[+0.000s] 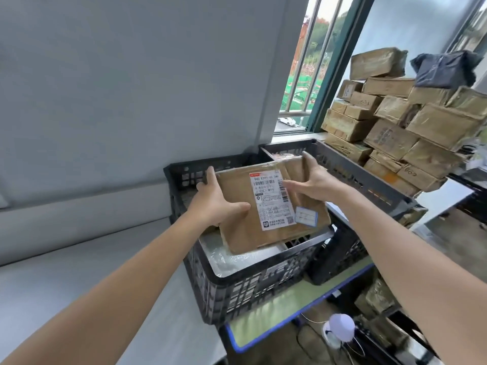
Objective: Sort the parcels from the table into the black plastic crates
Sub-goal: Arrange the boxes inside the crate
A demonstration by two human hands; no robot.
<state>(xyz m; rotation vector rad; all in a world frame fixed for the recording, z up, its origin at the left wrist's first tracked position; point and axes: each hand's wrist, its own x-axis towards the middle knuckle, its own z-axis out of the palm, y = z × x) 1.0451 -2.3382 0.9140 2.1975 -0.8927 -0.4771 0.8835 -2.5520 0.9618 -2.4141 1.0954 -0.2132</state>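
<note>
Flat brown cardboard parcel (238, 233), held between both hands above the near black crate (253, 288) and slightly tilted. Its top face bears a white shipping label (271, 201) with barcodes and a small blue-bordered sticker (305, 216). The left hand (218, 200) grips the left edge, thumb on top. The right hand (315, 181) grips the far right edge, thumb reaching the label. A second crate (363, 180) stands just behind, with stacked parcels (395, 122) beyond.

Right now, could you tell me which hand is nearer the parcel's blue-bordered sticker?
Right. The right hand holds the parcel just above the sticker; the left hand grips its opposite edge.
</note>
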